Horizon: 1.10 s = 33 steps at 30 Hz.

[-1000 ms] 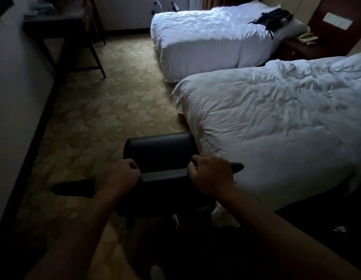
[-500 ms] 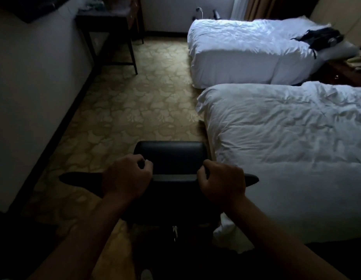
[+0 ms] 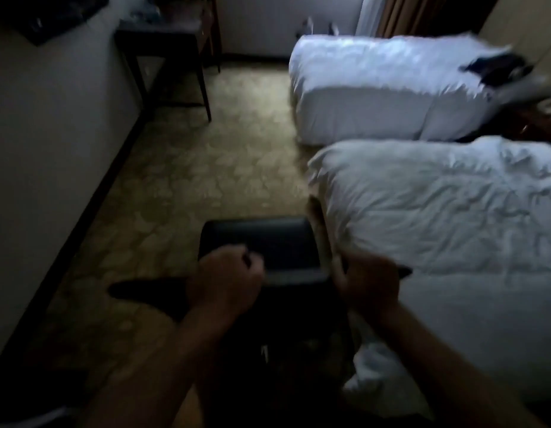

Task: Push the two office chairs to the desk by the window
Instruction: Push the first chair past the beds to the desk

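- The black office chair [image 3: 261, 242] stands on the patterned carpet [image 3: 206, 168], its right side close against the near bed [image 3: 447, 217].
- The left hand [image 3: 224, 279] is curled tight over the top edge of the backrest.
- The right hand [image 3: 368, 285], blurred, is also wrapped over that edge.
- A dark desk [image 3: 163, 35] stands far ahead by the wall.
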{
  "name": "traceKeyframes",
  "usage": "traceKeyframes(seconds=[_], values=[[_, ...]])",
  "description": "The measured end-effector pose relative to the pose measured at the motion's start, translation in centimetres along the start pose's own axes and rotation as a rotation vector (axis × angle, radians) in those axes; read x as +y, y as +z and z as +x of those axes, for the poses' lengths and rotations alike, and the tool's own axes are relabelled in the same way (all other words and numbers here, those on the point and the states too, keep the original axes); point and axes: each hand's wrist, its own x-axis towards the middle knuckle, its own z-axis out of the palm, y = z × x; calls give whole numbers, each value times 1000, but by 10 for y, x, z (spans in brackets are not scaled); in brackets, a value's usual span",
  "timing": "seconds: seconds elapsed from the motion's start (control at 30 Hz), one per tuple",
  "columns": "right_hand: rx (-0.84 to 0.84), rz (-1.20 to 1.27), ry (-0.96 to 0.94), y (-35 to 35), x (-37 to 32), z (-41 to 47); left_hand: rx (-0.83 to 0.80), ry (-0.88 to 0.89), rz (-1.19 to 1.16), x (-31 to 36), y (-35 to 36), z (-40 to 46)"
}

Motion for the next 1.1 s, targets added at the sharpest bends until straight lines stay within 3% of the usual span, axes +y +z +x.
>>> traceKeyframes(seconds=[0.37, 0.83, 1.1], values=[[34, -53, 85, 74, -69, 79, 6, -23, 10, -72, -12, 114], [105, -57, 60, 147, -151, 210, 66, 28, -27, -141, -36, 281], [87, 72, 21, 212, -195, 302, 63, 11, 15, -193, -44, 397]])
